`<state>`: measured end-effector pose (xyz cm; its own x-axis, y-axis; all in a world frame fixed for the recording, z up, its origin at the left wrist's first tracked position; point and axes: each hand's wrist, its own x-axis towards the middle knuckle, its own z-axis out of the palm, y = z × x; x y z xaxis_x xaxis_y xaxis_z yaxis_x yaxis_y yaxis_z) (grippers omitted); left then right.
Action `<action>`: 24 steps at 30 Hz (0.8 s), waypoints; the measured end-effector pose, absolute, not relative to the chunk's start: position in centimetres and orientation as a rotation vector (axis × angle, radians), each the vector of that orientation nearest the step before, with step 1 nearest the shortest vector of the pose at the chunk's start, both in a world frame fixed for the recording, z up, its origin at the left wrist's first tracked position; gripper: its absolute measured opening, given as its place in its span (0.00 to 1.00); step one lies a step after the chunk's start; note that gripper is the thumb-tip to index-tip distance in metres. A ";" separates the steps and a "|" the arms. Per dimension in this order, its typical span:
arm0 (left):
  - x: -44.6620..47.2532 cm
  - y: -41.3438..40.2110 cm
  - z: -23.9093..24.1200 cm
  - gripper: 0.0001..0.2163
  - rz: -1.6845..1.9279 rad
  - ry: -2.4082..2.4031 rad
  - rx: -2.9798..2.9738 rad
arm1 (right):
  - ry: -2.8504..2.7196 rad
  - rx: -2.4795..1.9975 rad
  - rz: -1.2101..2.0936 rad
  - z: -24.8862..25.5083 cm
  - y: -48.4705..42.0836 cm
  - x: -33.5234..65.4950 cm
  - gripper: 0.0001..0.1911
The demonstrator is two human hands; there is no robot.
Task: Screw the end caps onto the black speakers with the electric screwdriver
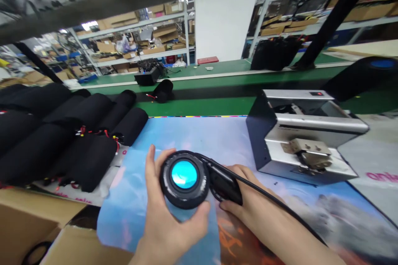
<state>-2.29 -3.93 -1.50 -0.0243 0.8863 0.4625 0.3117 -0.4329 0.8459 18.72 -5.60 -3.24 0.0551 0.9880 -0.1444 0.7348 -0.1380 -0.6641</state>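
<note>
My left hand (171, 211) is wrapped around the sides of a round black part (185, 180) with a shiny blue disc in its middle. The fingers lie along its left side and the thumb along its lower right edge. Up against the part's right side, my right hand (244, 192) is closed around a slim black handle-like piece (226, 183); its exact kind is unclear. A black cable (273, 195) runs from near the top of the round part, over my right hand and forearm, towards the lower right. Both hands are above a printed blue mat (199, 134).
Black fabric-covered cylinders (83, 112) with coloured wire ends crowd the left. A silver and black machine (307, 132) stands on the right. An open cardboard box (71, 244) is at lower left. Beyond lies a green bench (199, 105) with a small black box (147, 76).
</note>
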 end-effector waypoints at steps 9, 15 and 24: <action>-3.7 -2.8 0.0 0.43 1.233 1.101 1.591 | -1.619 -1.799 0.909 -1.7 -5.0 21.9 0.27; -4.0 0.8 -0.6 0.48 1.095 0.673 1.705 | -1.283 -1.715 0.906 5.1 -6.2 21.5 0.36; -3.1 2.6 0.0 0.43 0.957 0.378 1.655 | -1.839 -1.351 1.085 10.3 -3.6 19.5 0.21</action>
<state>-3.15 2.65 0.02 0.6181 0.6819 0.3910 -0.2311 -0.3178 0.9196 19.53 -3.59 10.30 -0.2976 0.9547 0.0029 0.4596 0.1459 -0.8761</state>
